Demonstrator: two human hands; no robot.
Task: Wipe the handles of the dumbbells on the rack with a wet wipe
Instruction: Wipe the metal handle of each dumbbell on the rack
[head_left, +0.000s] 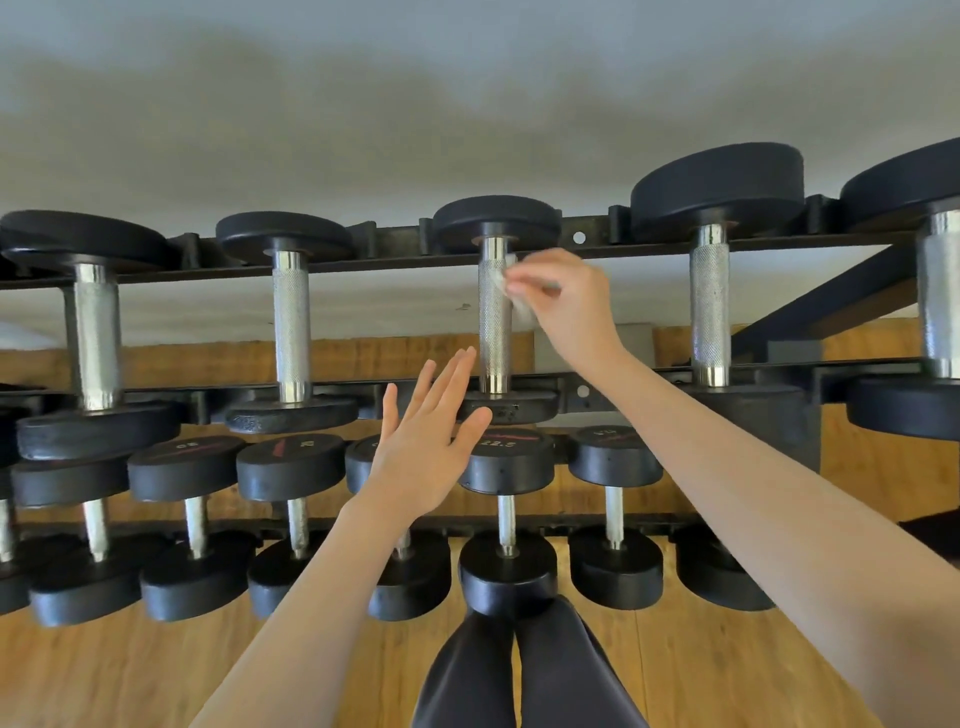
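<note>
Above dark-clad legs (524, 670), a left hand (426, 457) is being held spread while a wet wipe (511, 291), pinched by the right hand (566, 306), is being rubbed on the upper rack's (363, 267) middle dumbbell handle (493, 317), others seemingly pending.

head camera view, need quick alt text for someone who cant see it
A person's right hand pinches a small white wet wipe against the knurled chrome handle of a black dumbbell on the top tier of a black metal rack. The left hand hovers open below it, in front of smaller black dumbbells on the lower tier.
</note>
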